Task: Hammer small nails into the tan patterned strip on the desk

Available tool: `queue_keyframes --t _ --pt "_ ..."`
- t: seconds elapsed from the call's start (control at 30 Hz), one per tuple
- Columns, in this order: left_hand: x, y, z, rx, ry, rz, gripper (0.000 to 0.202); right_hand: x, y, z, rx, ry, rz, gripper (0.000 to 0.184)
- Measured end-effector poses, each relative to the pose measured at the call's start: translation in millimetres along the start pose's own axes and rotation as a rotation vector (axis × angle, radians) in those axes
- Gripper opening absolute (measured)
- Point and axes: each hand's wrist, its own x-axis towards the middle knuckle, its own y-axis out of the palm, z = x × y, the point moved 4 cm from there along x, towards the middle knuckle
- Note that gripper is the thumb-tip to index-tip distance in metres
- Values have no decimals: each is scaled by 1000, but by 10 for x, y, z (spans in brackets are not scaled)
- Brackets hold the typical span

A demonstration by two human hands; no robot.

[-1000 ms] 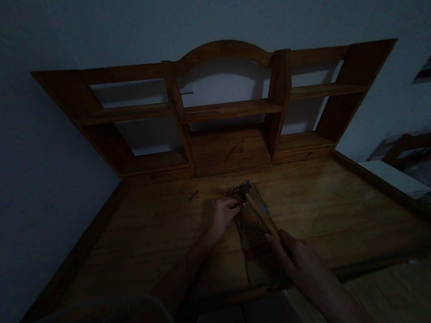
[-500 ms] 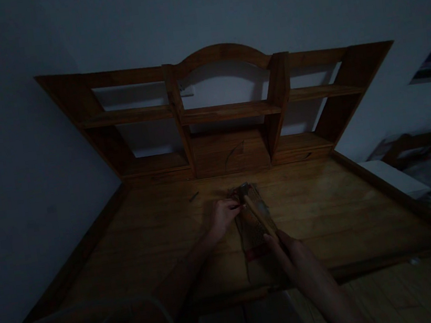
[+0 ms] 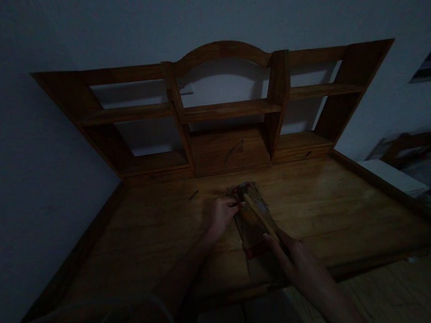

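In the dim head view, my right hand (image 3: 293, 254) is wrapped round the light wooden handle of a hammer (image 3: 261, 216). Its dark head end points away from me, over a worn, speckled brown flat piece with a red band (image 3: 257, 251) lying on the desk. My left hand (image 3: 222, 213) is closed in a pinch at the left edge of this piece, close to the hammer's head. Whatever sits between those fingertips is too small and dark to make out. A thin dark nail-like stick (image 3: 193, 195) lies on the desk beyond my left hand.
A wooden desk (image 3: 336, 204) with raised side edges spans the view. Along its back stands a shelf unit (image 3: 228, 111) against the wall. A pale cable (image 3: 154, 299) loops at the lower left. To the right are a white surface (image 3: 392, 175) and a chair back (image 3: 415, 143).
Both hands stay nearly in place. The hammer's head looks slightly shifted over the speckled piece, and the view has tilted a little.
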Motion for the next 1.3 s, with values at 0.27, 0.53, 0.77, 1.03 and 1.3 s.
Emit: queue_keyframes --t 0.27,0.53,0.77,1.03,1.3 --pt "27 65 98 -46 13 17 22 -74 -152 26 67 -5 -14 45" --pt "17 42 62 19 52 -25 17 -99 -192 7 124 81 18 36" --pt "-1 13 -19 25 75 -18 17 -82 -202 44 41 76 61 37" --pt "-6 -6 -67 54 82 -8 10 -53 -132 -24 -8 60 81 39" --pt "-17 7 -34 56 76 1 13 -19 -166 11 -81 48 84 36"
